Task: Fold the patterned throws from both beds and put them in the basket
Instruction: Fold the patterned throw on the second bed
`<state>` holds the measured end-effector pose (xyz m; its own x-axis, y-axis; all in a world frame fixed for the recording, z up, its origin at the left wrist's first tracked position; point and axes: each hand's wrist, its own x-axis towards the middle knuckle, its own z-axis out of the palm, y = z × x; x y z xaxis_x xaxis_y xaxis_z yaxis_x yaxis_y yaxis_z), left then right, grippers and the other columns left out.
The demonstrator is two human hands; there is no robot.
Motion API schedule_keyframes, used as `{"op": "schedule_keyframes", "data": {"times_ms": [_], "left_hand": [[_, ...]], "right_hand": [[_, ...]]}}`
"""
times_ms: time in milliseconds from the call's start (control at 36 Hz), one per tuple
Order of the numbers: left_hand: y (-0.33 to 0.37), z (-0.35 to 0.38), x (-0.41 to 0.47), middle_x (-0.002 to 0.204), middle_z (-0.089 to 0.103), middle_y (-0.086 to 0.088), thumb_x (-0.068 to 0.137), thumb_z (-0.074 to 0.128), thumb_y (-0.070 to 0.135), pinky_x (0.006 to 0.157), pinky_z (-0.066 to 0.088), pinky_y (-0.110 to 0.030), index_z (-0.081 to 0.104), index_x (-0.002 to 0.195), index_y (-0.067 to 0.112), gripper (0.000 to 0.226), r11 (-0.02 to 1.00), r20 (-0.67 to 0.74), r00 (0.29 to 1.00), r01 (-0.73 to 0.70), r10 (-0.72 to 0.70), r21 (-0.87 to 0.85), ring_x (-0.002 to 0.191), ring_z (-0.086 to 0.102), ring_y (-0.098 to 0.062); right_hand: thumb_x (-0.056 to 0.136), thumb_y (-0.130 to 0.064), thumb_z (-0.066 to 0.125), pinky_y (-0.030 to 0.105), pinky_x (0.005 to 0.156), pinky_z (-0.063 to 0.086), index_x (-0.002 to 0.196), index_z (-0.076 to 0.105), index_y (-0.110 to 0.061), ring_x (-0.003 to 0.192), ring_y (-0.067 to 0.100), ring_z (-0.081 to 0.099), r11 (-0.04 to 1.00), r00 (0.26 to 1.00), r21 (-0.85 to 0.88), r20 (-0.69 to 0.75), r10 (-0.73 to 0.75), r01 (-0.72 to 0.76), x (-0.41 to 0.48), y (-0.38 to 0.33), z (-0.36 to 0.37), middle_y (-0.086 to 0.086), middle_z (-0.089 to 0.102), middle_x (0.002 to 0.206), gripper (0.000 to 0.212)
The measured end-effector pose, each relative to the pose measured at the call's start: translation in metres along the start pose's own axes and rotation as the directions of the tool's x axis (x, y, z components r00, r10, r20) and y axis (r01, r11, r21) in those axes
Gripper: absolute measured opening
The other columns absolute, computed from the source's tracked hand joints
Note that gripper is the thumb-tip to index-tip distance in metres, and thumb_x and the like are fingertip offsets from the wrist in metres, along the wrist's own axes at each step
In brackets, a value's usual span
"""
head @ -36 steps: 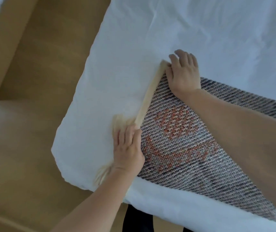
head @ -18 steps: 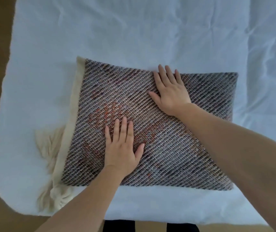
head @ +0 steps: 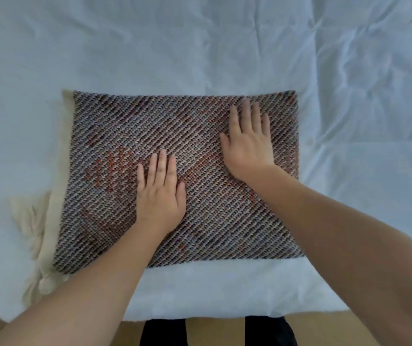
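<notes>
Woven throw (head: 115, 126): it is lying folded in a neat box shape on the bed, close to the side where the person is standing.
Cream fringe (head: 32, 221): it is poking out along the throw's left side and bunching up on the sheet.
Left hand (head: 161, 196): it is lying flat and open on the middle of the throw, fingers straight, pressing down and gripping nothing.
Right hand (head: 248, 143): it is lying flat and open too, pressing near the throw's right side.
What is changing: a second ago both hands were sitting at the cream edge. Now they are resting on the woven part, and the right hand is sliding out toward the right side.
What it is meaning: the hands are probably rubbing the fold flat. This fold is looking done, so one more fold or a lift is likely coming next.
Bed (head: 200, 46): its white sheet is showing wrinkles all around the throw.
Floor (head: 215, 330): brown wood is peeking out below the bed.
Basket: it is not showing, so the throw is still waiting to go in.
</notes>
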<state>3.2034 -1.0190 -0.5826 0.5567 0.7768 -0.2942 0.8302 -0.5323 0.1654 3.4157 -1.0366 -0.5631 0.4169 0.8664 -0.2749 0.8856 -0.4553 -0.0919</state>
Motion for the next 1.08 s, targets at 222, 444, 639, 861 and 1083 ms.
{"op": "schedule_keyframes", "data": {"times_ms": [222, 444, 639, 861, 1083], "left_hand": [[0.003, 0.011, 0.017, 0.158, -0.01, -0.005, 0.098, 0.011, 0.042, 0.117, -0.008, -0.048, -0.007, 0.149, 0.02, 0.059, 0.997, 0.019, 1.0, 0.006, -0.007, 0.076, 0.145, -0.013, -0.021], [0.003, 0.027, 0.018, 0.159, -0.008, -0.007, 0.095, 0.008, 0.047, 0.116, -0.009, -0.049, -0.012, 0.146, 0.02, 0.061, 0.99, -0.004, 1.0, 0.021, -0.021, 0.138, 0.145, -0.014, -0.023], [0.003, 0.03, 0.022, 0.159, -0.006, -0.008, 0.093, 0.008, 0.047, 0.116, -0.008, -0.049, -0.005, 0.149, 0.017, 0.065, 0.988, -0.01, 0.999, 0.033, -0.032, 0.148, 0.145, -0.012, -0.024], [0.027, 0.015, -0.001, 0.158, -0.011, -0.009, 0.096, 0.013, 0.047, 0.116, -0.01, -0.049, -0.007, 0.15, 0.015, 0.065, 0.994, 0.02, 0.997, 0.073, -0.075, 0.085, 0.145, -0.016, -0.023], [0.074, 0.024, -0.047, 0.159, -0.01, -0.007, 0.093, 0.002, 0.049, 0.116, -0.012, -0.046, -0.006, 0.15, 0.016, 0.067, 0.999, 0.092, 0.996, -0.019, 0.022, -0.029, 0.145, -0.014, -0.022]], "right_hand": [[0.099, -0.049, 0.008, 0.045, 0.119, -0.008, 0.154, -0.005, -0.015, 0.147, 0.025, -0.015, 0.999, 0.992, 0.053, 0.123, 0.004, -0.011, -0.078, -0.009, 0.049, 0.007, -0.012, 0.161, 0.066], [0.096, -0.057, 0.008, 0.04, 0.119, -0.009, 0.153, -0.005, -0.013, 0.148, 0.021, -0.013, 0.996, 0.99, 0.027, 0.115, 0.085, -0.089, -0.112, 0.059, 0.066, 0.005, -0.01, 0.161, 0.073], [0.091, -0.059, 0.004, 0.04, 0.121, -0.004, 0.152, -0.009, -0.011, 0.149, 0.022, -0.008, 0.971, 0.966, 0.081, 0.146, 0.213, -0.226, -0.141, 0.103, 0.081, 0.011, -0.007, 0.161, 0.078], [0.099, -0.04, 0.038, 0.035, 0.116, 0.023, 0.152, 0.014, -0.014, 0.141, 0.021, 0.028, 0.784, 0.969, 0.58, 0.037, 0.243, -0.219, -0.129, 0.097, 0.041, 0.007, 0.03, 0.154, 0.063], [0.096, -0.039, 0.051, 0.031, 0.082, 0.043, 0.149, 0.027, -0.017, 0.102, 0.021, 0.059, 0.485, 0.881, 0.759, 0.244, 0.406, -0.434, -0.059, 0.11, -0.007, -0.001, 0.056, 0.111, 0.062]]}}
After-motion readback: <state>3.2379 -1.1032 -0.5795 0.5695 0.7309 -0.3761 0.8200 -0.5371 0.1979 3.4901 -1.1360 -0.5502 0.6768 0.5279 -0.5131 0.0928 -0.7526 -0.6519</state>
